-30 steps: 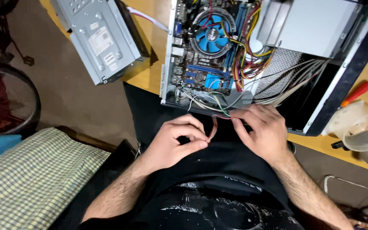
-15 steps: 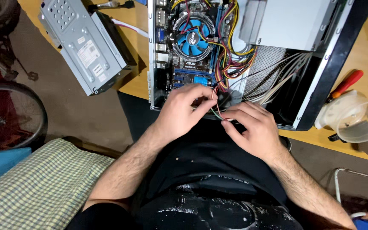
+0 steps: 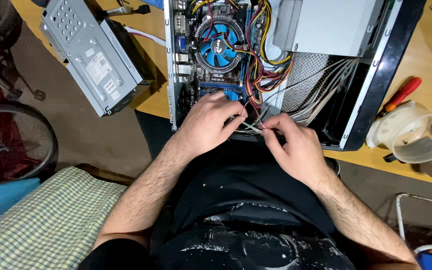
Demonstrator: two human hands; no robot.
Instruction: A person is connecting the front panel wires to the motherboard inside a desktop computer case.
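Pinching thin wires point(image 3: 252, 125) at the near edge of the open computer case point(image 3: 376, 80): left hand point(image 3: 210, 125) curled, fingers point(image 3: 236, 119) closed on the strands just in front of the motherboard point(image 3: 211, 82); right hand point(image 3: 292, 145) beside it, thumb and forefinger clamped on the same strands, the two sets of fingertips almost touching. Whether a plug sits at the end of those strands: cannot tell, hidden under the fingers.

Best handled gently here, as a judgement: grip close to the wire ends, no tugging against the bundle, strands kept separate and not twisted, tension held low so nothing pulls at the board.

Just beyond the fingers, a knot of red, yellow and black cables point(image 3: 256, 70) running up past the blue cooling fan point(image 3: 220, 44); worth keeping knuckles off the fan blades and off the sharp case rim. To the right of the fingers, grey flat cables point(image 3: 321, 85) fanning toward the case front, under the grey power supply box point(image 3: 326, 25).

Farther out on the wooden bench point(image 3: 426, 60): a red-handled screwdriver point(image 3: 401, 95) and a translucent plastic jug point(image 3: 416, 132) on the right, a removed metal drive cage point(image 3: 93, 55) on the left. Below left, a checked cloth point(image 3: 51, 220) and part of a bicycle wheel point(image 3: 16, 145).
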